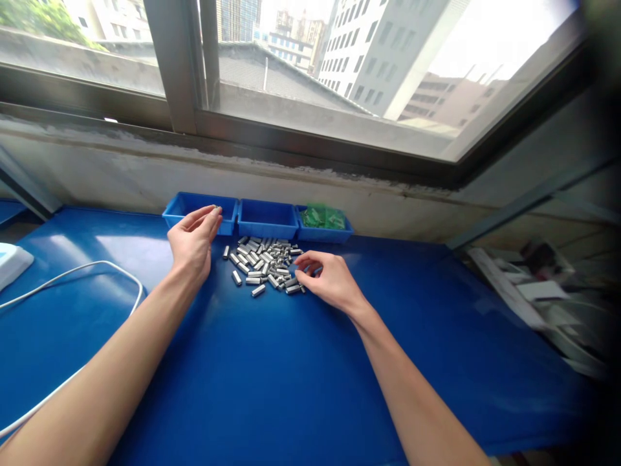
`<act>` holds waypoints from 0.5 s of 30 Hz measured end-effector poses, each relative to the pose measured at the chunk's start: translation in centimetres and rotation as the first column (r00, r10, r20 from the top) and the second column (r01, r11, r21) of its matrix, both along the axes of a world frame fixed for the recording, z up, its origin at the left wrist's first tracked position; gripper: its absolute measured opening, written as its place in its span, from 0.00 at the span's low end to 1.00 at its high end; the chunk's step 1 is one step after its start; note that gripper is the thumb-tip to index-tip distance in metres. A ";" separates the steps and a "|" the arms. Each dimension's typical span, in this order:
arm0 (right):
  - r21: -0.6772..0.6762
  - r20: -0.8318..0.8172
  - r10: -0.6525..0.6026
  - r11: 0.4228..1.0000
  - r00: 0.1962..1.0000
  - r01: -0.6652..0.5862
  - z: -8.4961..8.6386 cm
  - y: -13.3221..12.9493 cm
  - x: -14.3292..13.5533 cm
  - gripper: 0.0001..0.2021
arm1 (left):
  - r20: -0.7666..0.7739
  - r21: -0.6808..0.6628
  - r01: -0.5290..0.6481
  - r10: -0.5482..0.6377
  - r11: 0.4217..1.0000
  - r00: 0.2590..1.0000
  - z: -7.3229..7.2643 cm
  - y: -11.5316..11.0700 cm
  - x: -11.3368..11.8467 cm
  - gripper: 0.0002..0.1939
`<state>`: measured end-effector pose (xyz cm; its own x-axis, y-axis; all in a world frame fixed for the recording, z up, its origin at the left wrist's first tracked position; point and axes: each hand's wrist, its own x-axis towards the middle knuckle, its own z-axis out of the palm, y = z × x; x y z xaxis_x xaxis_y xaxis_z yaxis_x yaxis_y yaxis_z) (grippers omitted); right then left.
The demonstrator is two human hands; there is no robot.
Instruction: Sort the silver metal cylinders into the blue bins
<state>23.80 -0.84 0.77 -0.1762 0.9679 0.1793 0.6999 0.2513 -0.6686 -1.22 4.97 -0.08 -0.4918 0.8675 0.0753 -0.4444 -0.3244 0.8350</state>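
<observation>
My left hand (194,239) is raised over the front of the left blue bin (179,204), thumb and fingertips pinched together. A tiny piece shows at its fingertips, too small to name. On the blue table lies a loose pile of short silver metal pieces (264,259), shaped like small blocks or tubes. At the pile's right edge is my right hand (327,275), palm down, its fingers curved and the thumb apart from them. Nothing visible is held between those fingers, though the pieces right beside them are partly hidden.
A middle blue bin (266,230) and a right blue bin (325,236) holding green packets (323,217) stand against the wall below the window. A white cable (109,262) curves across the table's left side near a white device (12,262). Blurred items (543,291) lie at right.
</observation>
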 end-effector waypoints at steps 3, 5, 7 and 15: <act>-0.033 0.019 0.008 0.999 1.000 -0.008 -0.2 0.0 0.0 0.09 | -0.050 0.011 0.034 -0.033 0.999 0.998 0.2 -0.3 0.7 0.16; -0.058 -0.008 0.007 0.998 1.000 -0.008 -0.3 0.0 -0.1 0.10 | -0.090 0.015 0.071 -0.070 0.997 0.993 0.2 -0.6 1.1 0.15; -0.079 -0.040 -0.002 0.997 0.999 -0.001 -0.4 0.0 -0.3 0.10 | -0.126 0.009 0.115 -0.113 0.993 0.985 0.2 -0.9 1.6 0.15; -0.087 -0.137 -0.077 0.994 0.988 0.066 -0.6 0.4 -0.2 0.07 | -0.402 -0.089 0.432 -0.429 0.898 0.809 0.5 -3.0 3.5 0.18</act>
<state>23.61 -0.43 0.18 -0.0846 0.9895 0.1169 0.6125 0.1442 -0.7772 2.25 2.00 0.40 0.0069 0.9818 0.1896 -0.1661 -0.1859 0.9684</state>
